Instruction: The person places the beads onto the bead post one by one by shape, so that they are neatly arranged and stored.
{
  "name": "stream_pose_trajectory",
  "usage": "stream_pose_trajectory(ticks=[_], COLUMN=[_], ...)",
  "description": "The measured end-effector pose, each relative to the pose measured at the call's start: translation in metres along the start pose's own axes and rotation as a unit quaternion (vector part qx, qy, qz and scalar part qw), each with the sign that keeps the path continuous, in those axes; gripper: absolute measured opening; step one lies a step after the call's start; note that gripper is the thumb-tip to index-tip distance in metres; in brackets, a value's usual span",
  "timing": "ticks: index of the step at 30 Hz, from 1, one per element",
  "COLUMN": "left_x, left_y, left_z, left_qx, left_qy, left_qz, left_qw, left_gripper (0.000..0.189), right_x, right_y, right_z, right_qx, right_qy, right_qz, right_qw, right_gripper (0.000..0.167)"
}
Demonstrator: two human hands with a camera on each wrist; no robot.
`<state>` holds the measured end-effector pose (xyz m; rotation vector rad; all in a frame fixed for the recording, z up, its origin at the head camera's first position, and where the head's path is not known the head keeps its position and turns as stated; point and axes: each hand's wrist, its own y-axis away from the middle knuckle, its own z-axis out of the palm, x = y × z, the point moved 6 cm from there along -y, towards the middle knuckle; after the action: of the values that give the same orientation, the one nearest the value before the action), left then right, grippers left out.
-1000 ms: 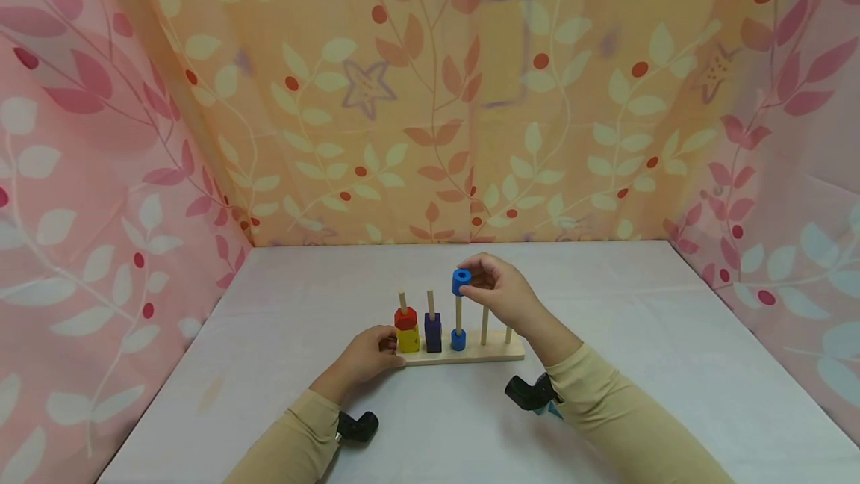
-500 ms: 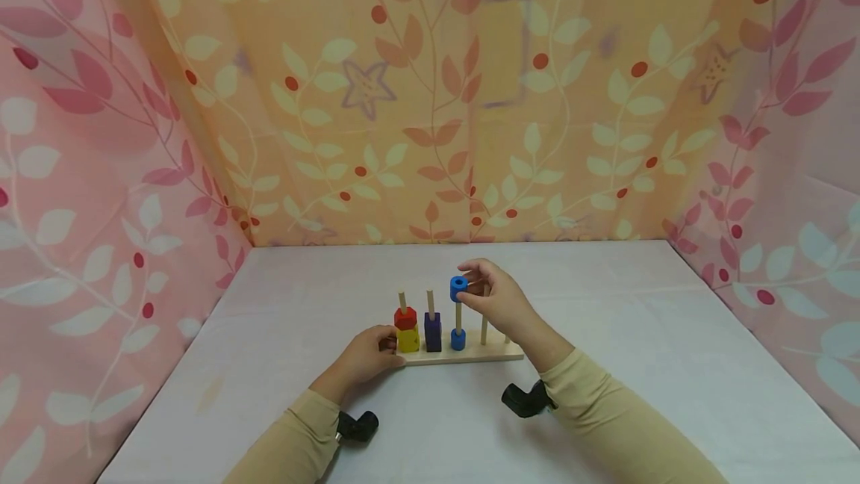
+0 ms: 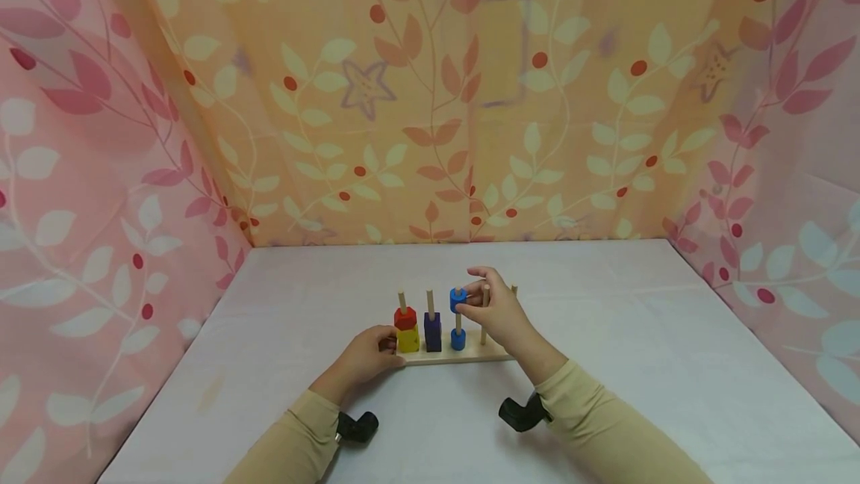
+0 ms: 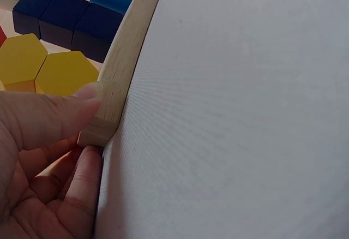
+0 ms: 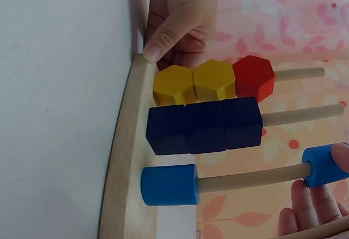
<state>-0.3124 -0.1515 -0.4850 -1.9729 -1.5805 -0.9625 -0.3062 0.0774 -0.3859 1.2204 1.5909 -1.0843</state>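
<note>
A wooden peg stacker (image 3: 463, 357) stands on the table. My left hand (image 3: 364, 355) grips the left end of its base, the thumb on the front edge in the left wrist view. My right hand (image 3: 504, 314) pinches a blue cylinder bead (image 3: 457, 300) near the top of the third peg; the peg tip pokes out above it. Lower on that peg sits another blue cylinder (image 5: 170, 185), with bare peg between the two. Two yellow hexagonal beads (image 5: 214, 79) and a red one (image 5: 254, 78) fill the first peg, and three dark blue cubes (image 5: 204, 125) the second.
Right of the blue beads, the fourth peg (image 3: 484, 331) stands bare beside my right fingers. A fifth peg tip (image 3: 514, 289) shows behind the right hand. A white cloth covers the table (image 3: 269, 305); patterned curtains (image 3: 430, 95) enclose it at the back and sides.
My right hand has come down and slightly left with the blue cylinder, which now has the third peg's tip through it. The left hand has stayed on the base.
</note>
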Motion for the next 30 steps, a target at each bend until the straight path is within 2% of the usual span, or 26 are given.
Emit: stream_pose_trajectory(ticks=[4, 11, 17, 22, 30], left_x=[0.001, 0.001, 0.001, -0.001, -0.001], left_y=[0.000, 0.000, 0.001, 0.001, 0.000], left_z=[-0.001, -0.001, -0.001, 0.000, 0.001], left_qx=[0.001, -0.001, 0.000, 0.001, 0.003], left_qy=[-0.001, 0.000, 0.005, 0.001, 0.002], left_qz=[0.004, 0.003, 0.000, -0.003, -0.009], left_qw=[1.0000, 1.0000, 1.0000, 1.0000, 1.0000], left_gripper=[0.046, 0.045, 0.046, 0.047, 0.046], right_x=[0.005, 0.015, 0.029, 0.041, 0.049], right_y=[0.001, 0.004, 0.006, 0.006, 0.008], right_z=[0.002, 0.004, 0.007, 0.011, 0.013], right_qx=[0.003, 0.007, 0.016, 0.023, 0.027], right_qy=[-0.008, -0.009, -0.007, 0.003, 0.004], right_qz=[0.007, 0.028, 0.044, 0.041, 0.038], right_qw=[0.9999, 0.9995, 0.9989, 0.9989, 0.9989], right_gripper=[0.053, 0.028, 0.025, 0.024, 0.025])
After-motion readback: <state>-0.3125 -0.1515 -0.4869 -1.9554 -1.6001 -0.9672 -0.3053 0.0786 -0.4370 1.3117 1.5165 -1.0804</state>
